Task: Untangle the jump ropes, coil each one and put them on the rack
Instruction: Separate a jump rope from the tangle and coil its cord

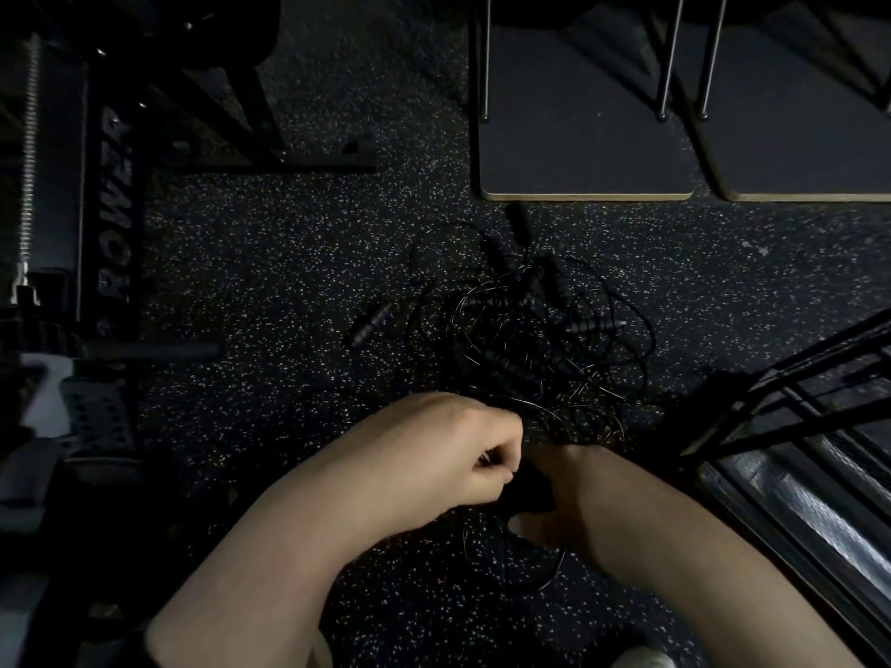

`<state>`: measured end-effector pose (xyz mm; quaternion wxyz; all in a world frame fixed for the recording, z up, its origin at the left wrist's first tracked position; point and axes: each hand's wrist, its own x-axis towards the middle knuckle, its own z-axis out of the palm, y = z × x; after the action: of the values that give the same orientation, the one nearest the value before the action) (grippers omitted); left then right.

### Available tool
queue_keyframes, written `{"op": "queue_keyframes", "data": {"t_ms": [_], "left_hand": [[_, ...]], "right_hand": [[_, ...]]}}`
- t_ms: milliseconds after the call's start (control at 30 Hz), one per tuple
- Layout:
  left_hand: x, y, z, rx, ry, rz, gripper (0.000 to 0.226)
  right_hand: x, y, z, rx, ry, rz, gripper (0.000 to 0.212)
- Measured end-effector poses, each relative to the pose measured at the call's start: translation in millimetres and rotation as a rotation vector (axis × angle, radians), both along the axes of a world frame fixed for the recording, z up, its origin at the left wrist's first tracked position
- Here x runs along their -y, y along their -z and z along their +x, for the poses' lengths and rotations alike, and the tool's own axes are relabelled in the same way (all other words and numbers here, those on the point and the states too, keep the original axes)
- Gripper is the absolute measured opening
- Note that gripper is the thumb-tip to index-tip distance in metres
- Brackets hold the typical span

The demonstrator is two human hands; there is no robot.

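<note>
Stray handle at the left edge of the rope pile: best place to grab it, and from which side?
Grip the stray handle around its thick barrel, coming from the open floor on its left. It lies flat and angled, clear of the tangled ropes, with only its cord end running into the pile. Both the left hand and right hand look busy with a cord nearer the body.

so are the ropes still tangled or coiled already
Still tangled: the thin black jump ropes lie in one knotted heap of crossing loops and handles on the speckled rubber floor, none coiled.
</note>
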<state>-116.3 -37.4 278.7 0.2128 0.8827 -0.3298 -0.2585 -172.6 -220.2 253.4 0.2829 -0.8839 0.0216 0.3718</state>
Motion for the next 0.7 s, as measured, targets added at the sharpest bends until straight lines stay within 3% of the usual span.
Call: {"op": "queue_keyframes", "data": {"t_ms": [133,267,367,467,567,633,700], "left_hand": [[-11,2,7,-0.185,-0.077,-0.038,0.018],[-20,2,17,-0.429,-0.129,-0.297,0.023],[-23,3,22,-0.618,-0.129,-0.484,0.01],[-19,9,21,-0.779,-0.36,-0.653,0.006],[-18,23,15,-0.561,-0.446,-0.648,0.019],[-16,30,14,-0.534,-0.48,-0.592,0.025],[-11,33,15,-0.54,-0.521,-0.513,0.021]], "right_hand": [[1,-2,-1,-0.05,-0.072,0.108,0.025],[4,-12,-1,-0.146,-0.051,0.415,0.023],[5,-24,-3,-0.171,0.049,0.701,0.02],[4,-26,-3,-0.066,0.19,0.824,0.033],[7,-17,0,0.12,0.351,0.771,0.055],[6,-15,0,0.184,0.392,0.778,0.067],[4,-17,0,0.271,0.42,0.809,0.066]]}}
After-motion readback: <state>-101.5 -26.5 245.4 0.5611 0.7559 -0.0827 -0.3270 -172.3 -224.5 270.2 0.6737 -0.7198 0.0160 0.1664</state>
